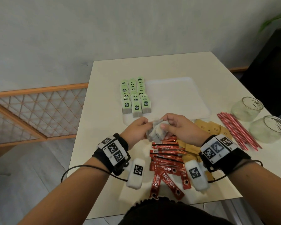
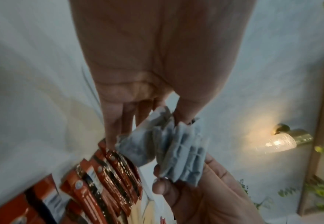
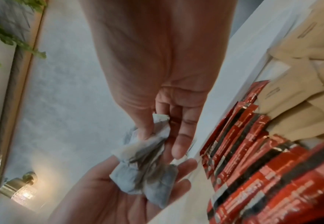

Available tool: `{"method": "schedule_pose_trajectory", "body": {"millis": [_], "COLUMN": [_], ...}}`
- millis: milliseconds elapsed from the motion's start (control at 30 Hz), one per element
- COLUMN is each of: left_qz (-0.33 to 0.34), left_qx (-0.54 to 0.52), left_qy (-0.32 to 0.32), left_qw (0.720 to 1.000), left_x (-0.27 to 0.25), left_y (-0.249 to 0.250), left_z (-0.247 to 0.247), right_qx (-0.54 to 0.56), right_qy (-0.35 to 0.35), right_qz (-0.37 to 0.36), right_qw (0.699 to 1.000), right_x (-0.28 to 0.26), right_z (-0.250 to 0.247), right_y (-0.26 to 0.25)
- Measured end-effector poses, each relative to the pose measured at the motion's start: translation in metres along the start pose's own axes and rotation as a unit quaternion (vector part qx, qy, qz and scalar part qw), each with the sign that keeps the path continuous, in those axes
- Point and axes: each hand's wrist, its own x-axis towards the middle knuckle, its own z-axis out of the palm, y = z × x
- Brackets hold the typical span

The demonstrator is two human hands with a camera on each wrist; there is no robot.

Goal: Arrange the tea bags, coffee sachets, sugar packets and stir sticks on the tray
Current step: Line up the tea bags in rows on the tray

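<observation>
Both hands hold a bunch of grey tea bags [image 1: 156, 133] above the table's middle, just in front of the white tray [image 1: 177, 98]. My left hand [image 1: 145, 126] grips the bunch from the left; in its wrist view the tea bags [image 2: 169, 145] hang between its fingers [image 2: 119, 121] and thumb. My right hand [image 1: 166, 125] pinches them from the right, with the tea bags [image 3: 144, 171] seen under its thumb. Rows of green-tagged tea bags [image 1: 135, 95] stand on the tray's left side. Red coffee sachets [image 1: 167, 159], brown sugar packets [image 1: 214, 129] and red stir sticks [image 1: 239, 130] lie on the table.
Two glass jars [image 1: 247, 108] [image 1: 268, 130] stand at the table's right edge beyond the stir sticks. The tray's right part is bare. A wooden lattice screen [image 1: 35, 114] stands off the table's left side, and a wall lamp [image 2: 284, 139] shows in the wrist views.
</observation>
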Motion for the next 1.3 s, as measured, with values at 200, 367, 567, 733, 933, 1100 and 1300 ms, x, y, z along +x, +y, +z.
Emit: {"method": "schedule_pose_trajectory", "body": {"millis": [200, 367, 567, 733, 933, 1100, 1300], "left_qz": [-0.067, -0.088, -0.036, 0.011, 0.180, 0.139, 0.045], "left_qx": [-0.177, -0.231, -0.168, -0.150, 0.142, 0.139, 0.002], "left_qy": [-0.065, -0.128, -0.050, 0.054, 0.139, 0.127, 0.153], "left_qw": [0.980, 0.960, 0.984, 0.987, 0.963, 0.972, 0.987], "left_x": [-0.003, 0.001, 0.005, 0.011, 0.019, 0.024, 0.029], "left_y": [0.007, 0.009, 0.005, 0.003, 0.006, 0.009, 0.011], "left_z": [0.010, 0.003, -0.002, -0.006, -0.009, -0.007, -0.029], "right_qx": [-0.030, -0.081, -0.071, -0.052, -0.080, -0.043, -0.107], "right_qy": [-0.001, -0.001, 0.000, 0.014, 0.076, 0.034, 0.016], "right_qz": [-0.017, -0.014, -0.019, 0.001, 0.050, 0.052, 0.043], "right_qw": [0.999, 0.997, 0.997, 0.999, 0.993, 0.997, 0.993], "right_x": [0.010, 0.021, 0.034, 0.039, 0.049, 0.057, 0.071], "right_z": [-0.006, -0.010, -0.013, -0.014, -0.017, -0.018, -0.022], "right_y": [-0.007, -0.009, -0.012, -0.014, -0.010, -0.011, -0.015]}}
